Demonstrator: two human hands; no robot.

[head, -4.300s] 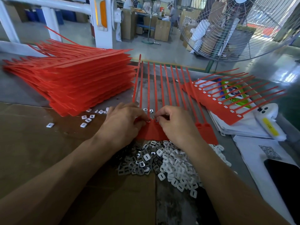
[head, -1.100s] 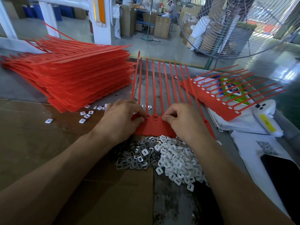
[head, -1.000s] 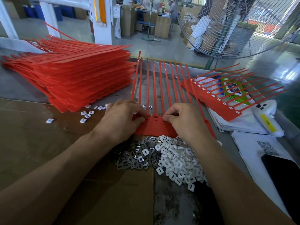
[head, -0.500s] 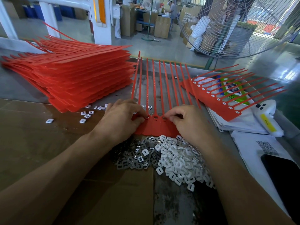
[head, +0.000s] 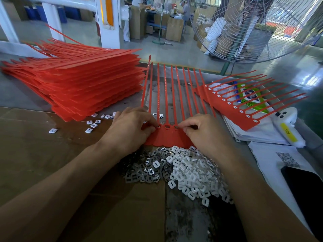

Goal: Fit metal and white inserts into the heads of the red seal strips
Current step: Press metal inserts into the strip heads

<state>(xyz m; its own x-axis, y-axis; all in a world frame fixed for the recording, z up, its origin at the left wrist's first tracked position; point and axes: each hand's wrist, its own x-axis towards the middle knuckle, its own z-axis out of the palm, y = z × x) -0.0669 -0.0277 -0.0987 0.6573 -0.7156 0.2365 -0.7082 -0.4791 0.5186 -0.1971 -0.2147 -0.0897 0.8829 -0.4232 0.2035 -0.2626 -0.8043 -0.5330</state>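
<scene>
A red sheet of joined seal strips lies in front of me, its tails pointing away. Metal inserts sit in three heads between my hands. My left hand has curled fingers that pinch a metal insert at the left head. My right hand pinches another insert at the head further right. Below the sheet lie a heap of metal inserts and a heap of white inserts.
A tall stack of red strip sheets stands at the left. A sheet with white inserts fitted lies at the right on papers, beside a white handheld device. A dark phone lies near right. Loose white inserts are scattered left.
My right hand has shifted along the heads to the right, uncovering more heads with metal inserts. The left hand stays at the left head.
</scene>
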